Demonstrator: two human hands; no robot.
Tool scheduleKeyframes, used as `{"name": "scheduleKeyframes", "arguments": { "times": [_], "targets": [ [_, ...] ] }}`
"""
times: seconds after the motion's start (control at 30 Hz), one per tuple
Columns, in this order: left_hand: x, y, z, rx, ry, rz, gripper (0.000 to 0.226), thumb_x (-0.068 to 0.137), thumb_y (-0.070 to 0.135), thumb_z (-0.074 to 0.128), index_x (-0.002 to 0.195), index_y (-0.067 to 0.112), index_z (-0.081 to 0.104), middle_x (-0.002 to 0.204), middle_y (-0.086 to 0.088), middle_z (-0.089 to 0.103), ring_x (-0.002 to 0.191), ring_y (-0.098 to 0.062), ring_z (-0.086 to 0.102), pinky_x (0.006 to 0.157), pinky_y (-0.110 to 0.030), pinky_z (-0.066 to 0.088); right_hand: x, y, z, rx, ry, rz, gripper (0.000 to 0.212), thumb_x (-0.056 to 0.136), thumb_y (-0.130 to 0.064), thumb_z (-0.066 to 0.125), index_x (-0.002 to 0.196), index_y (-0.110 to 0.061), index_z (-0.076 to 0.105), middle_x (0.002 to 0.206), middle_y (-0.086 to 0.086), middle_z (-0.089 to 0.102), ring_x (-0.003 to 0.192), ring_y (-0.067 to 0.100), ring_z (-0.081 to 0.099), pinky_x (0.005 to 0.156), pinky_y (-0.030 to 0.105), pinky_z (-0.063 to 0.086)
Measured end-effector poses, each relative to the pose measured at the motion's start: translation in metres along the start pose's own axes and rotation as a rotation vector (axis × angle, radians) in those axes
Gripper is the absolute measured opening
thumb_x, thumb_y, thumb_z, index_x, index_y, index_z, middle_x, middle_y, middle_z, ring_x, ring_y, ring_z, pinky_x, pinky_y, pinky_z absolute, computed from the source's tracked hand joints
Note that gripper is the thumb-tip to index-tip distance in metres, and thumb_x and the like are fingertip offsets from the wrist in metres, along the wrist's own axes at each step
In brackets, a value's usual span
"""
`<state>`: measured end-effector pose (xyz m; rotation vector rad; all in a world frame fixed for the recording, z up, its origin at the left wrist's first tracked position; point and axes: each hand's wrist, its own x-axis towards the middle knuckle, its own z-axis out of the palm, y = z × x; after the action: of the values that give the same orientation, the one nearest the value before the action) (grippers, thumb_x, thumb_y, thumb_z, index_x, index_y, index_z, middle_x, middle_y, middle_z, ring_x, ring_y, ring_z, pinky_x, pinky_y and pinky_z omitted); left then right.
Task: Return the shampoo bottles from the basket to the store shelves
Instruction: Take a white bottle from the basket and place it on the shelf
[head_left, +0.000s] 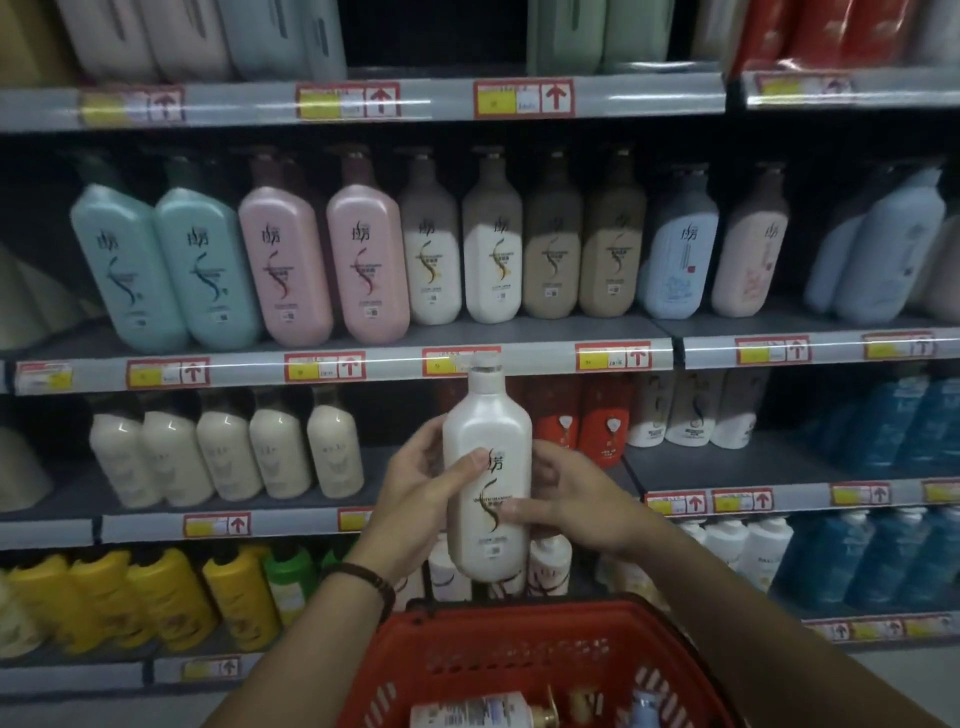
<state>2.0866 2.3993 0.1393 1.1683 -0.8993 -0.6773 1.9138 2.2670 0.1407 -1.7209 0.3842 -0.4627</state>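
Note:
I hold a white shampoo bottle (488, 467) upright in front of the shelves, its label facing me. My left hand (415, 499) grips its left side, thumb across the label. My right hand (566, 499) clasps its right side. Below them sits the red basket (467, 639), with a white bottle (467, 713) lying in it beside a blue-capped bottle (647, 709). Matching white bottles with brown tops (491, 270) stand on the shelf above, in the middle row.
Store shelves (395, 364) fill the view: teal, pink, white, tan and blue bottles in the middle row, cream and red ones below, yellow and green ones at lower left. A gap lies on the lower shelf behind the held bottle.

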Motion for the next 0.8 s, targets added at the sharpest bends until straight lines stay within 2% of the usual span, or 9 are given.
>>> {"name": "scheduleKeyframes", "arguments": {
  "times": [0.17,0.23,0.3,0.37,0.47,0.57,0.63,0.7,0.8],
  "targets": [
    [0.019,0.058,0.002,0.240,-0.003,0.170,0.039,0.101,0.040,0.063,0.140,0.035,0.064,0.127,0.015,0.076,0.120,-0.004,0.071,0.091,-0.026,0.062,0.024,-0.050,-0.020,-0.131,0.184,-0.162,0.055,0.085,-0.001,0.089,0.135,-0.011,0.068,0.125,0.006,0.079,0.113,0.020,0.079,0.098,0.047,0.065],
    [0.026,0.070,-0.006,0.352,0.012,0.210,0.030,0.112,0.026,0.054,0.139,0.039,0.061,0.120,0.018,0.076,0.112,0.002,0.071,0.082,-0.017,0.060,0.036,-0.069,-0.028,-0.172,0.255,-0.231,0.056,0.084,-0.002,0.090,0.134,-0.013,0.068,0.124,0.003,0.079,0.110,0.019,0.080,0.095,0.047,0.066],
    [0.034,0.080,-0.012,0.523,-0.033,0.227,0.046,0.110,0.016,0.058,0.147,0.043,0.053,0.129,0.021,0.069,0.114,0.005,0.068,0.080,-0.011,0.057,0.051,-0.087,-0.034,-0.212,0.323,-0.314,0.059,0.085,-0.003,0.090,0.138,-0.015,0.067,0.125,-0.003,0.077,0.110,0.009,0.077,0.091,0.034,0.066],
    [0.048,0.091,-0.016,0.674,-0.090,0.258,0.065,0.106,0.016,0.066,0.156,0.048,0.042,0.145,0.023,0.057,0.125,0.004,0.062,0.087,-0.014,0.059,0.070,-0.105,-0.040,-0.258,0.371,-0.370,0.063,0.086,-0.007,0.090,0.143,-0.018,0.065,0.127,-0.010,0.075,0.112,-0.002,0.073,0.089,0.021,0.061],
    [0.073,0.107,-0.021,0.730,-0.142,0.265,0.079,0.105,0.026,0.068,0.166,0.051,0.023,0.153,0.028,0.037,0.122,0.005,0.059,0.084,-0.010,0.054,0.102,-0.130,-0.045,-0.355,0.423,-0.446,0.066,0.087,-0.020,0.091,0.147,-0.026,0.062,0.130,-0.016,0.073,0.122,0.001,0.068,0.097,0.027,0.059],
    [0.096,0.112,-0.030,0.697,-0.159,0.215,0.090,0.104,0.025,0.069,0.166,0.056,0.011,0.156,0.024,0.032,0.110,-0.001,0.070,0.078,-0.011,0.056,0.132,-0.145,-0.046,-0.347,0.405,-0.484,0.060,0.090,-0.014,0.088,0.144,-0.022,0.064,0.128,-0.014,0.073,0.119,-0.002,0.068,0.096,0.025,0.062],
    [0.109,0.110,-0.038,0.670,-0.181,0.204,0.093,0.104,0.021,0.071,0.164,0.058,0.009,0.157,0.024,0.033,0.109,-0.002,0.074,0.087,-0.020,0.061,0.151,-0.144,-0.048,-0.297,0.366,-0.439,0.058,0.090,-0.014,0.088,0.143,-0.022,0.065,0.128,-0.009,0.075,0.119,0.007,0.072,0.096,0.037,0.066],
    [0.120,0.107,-0.048,0.682,-0.179,0.200,0.091,0.103,0.021,0.071,0.156,0.066,0.012,0.151,0.031,0.037,0.118,-0.018,0.073,0.100,-0.038,0.062,0.166,-0.136,-0.049,-0.252,0.320,-0.382,0.055,0.091,-0.014,0.087,0.142,-0.023,0.066,0.129,-0.004,0.076,0.119,0.018,0.075,0.093,0.049,0.067],
    [0.130,0.101,-0.055,0.714,-0.187,0.205,0.095,0.100,0.018,0.073,0.146,0.074,0.013,0.145,0.036,0.038,0.134,-0.036,0.063,0.108,-0.049,0.058,0.185,-0.127,-0.046,-0.206,0.330,-0.328,0.045,0.094,-0.013,0.083,0.136,-0.020,0.069,0.124,-0.002,0.077,0.115,0.022,0.077,0.092,0.053,0.067]
  ]
}}
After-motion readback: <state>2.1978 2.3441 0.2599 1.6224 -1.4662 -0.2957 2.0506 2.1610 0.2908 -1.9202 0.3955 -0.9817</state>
